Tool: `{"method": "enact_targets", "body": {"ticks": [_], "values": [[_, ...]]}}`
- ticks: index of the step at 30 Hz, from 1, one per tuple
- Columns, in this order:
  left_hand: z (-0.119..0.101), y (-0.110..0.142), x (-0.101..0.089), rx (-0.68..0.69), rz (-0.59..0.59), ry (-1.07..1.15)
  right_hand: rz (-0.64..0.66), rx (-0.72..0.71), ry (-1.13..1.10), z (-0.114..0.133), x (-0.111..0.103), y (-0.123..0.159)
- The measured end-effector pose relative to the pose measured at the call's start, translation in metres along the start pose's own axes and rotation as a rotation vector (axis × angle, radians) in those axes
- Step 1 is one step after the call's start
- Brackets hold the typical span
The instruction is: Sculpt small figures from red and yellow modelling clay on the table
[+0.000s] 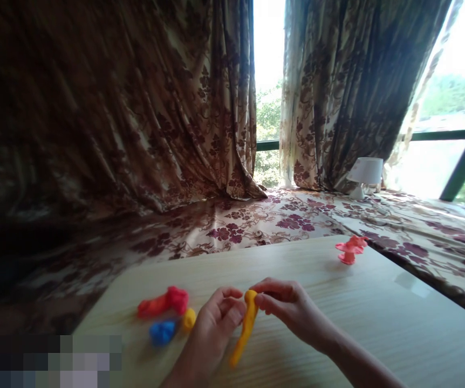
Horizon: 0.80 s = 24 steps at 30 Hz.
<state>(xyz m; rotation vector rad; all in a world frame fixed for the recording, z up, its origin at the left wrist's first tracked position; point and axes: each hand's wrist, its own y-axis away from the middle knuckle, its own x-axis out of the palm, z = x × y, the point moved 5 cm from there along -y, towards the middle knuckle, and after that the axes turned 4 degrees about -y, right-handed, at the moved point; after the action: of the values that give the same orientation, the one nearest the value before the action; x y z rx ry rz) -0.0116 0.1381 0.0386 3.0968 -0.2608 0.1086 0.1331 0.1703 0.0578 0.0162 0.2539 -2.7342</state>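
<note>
A long yellow clay roll point(245, 331) hangs down over the light wooden table point(378, 318). My right hand point(287, 307) pinches its top end with fingers closed. My left hand point(214, 326) curls round the upper part of the roll from the left. Just left of my left hand lie a red clay piece point(163, 303), a blue lump point(162, 331) and a small yellow ball point(189, 319), close together on the table.
A pink clay figure point(349, 249) stands near the table's far right edge. Behind the table runs a floral-covered ledge point(281, 215) with a small white lamp point(364, 175), patterned curtains point(135, 108) and a bright window.
</note>
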Motion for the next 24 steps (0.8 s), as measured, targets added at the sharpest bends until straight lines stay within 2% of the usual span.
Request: {"method": "enact_targets", "body": {"ticks": [4,11,17,24], "values": [[0.016,-0.004,0.007,-0.003,-0.020,-0.026,0.025,-0.092,0.038,0.003,0.008,0.003],[0.016,-0.002,0.007,-0.068,-0.032,-0.027,-0.085,-0.256,0.127,-0.001,0.007,0.006],[0.010,0.000,0.009,-0.104,-0.049,0.077,-0.083,-0.203,0.181,0.003,0.000,0.003],[0.002,0.004,0.016,-0.086,-0.019,0.213,-0.003,-0.169,-0.048,0.000,0.010,0.002]]}}
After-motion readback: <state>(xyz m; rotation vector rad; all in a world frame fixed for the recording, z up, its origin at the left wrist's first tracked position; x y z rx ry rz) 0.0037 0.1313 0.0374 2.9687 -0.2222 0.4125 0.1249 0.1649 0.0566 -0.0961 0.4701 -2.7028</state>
